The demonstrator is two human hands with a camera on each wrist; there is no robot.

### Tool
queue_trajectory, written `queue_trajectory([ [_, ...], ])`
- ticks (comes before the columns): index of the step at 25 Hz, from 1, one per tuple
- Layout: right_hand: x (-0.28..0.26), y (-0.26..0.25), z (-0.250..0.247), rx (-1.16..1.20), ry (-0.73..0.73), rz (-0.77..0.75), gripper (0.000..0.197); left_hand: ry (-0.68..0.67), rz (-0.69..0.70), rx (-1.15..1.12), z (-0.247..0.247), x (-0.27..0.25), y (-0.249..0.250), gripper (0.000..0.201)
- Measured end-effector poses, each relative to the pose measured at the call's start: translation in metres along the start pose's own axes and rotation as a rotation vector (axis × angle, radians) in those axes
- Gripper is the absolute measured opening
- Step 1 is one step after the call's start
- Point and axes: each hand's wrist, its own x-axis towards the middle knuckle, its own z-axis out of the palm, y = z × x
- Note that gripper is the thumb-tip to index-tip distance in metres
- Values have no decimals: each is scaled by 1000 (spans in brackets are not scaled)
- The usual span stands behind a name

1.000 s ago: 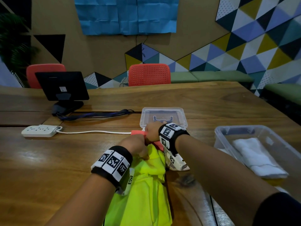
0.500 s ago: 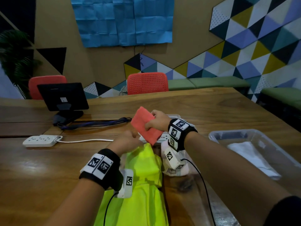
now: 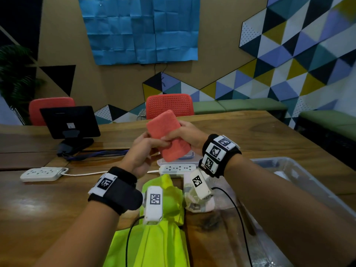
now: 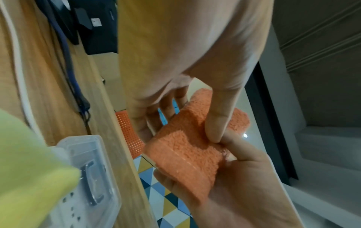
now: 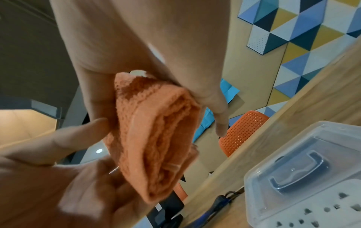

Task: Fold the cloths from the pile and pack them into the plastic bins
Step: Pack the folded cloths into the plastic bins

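A folded orange cloth [image 3: 165, 135] is held up in the air above the table, in front of me. My left hand [image 3: 148, 143] pinches its lower left edge, with the thumb pressed on the near face [image 4: 195, 148]. My right hand [image 3: 179, 135] grips its right side, and the rolled layers of the orange cloth [image 5: 156, 138] show end on. A yellow-green cloth [image 3: 163, 237] lies on the table under my wrists, next to a crumpled pale cloth [image 3: 198, 201]. At the right stands a clear plastic bin [image 3: 316, 182]; what is in it is blurred.
A small lidded clear box [image 3: 189, 158] and a white power strip [image 3: 173, 167] sit right behind the cloths. A second power strip [image 3: 41, 173], a dark cable and a black monitor [image 3: 70, 122] are at the left. Orange chairs stand beyond the table's far edge.
Both hands have lifted the orange cloth off the table and up to chest height. The view has tilted upward.
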Motion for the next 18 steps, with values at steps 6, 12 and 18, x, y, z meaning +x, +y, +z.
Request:
queue_trajectory([
  [6,-42,-30,-39,133,-46,19,66,-28,97,-23,33,-3,23,53],
  [12,-107,-51,-107,-119,210,40,35,-240,79,104,102,-9,25,38],
  [18,-171,-35,-164,-255,507,103,31,-331,24,199,192,0,-3,38],
])
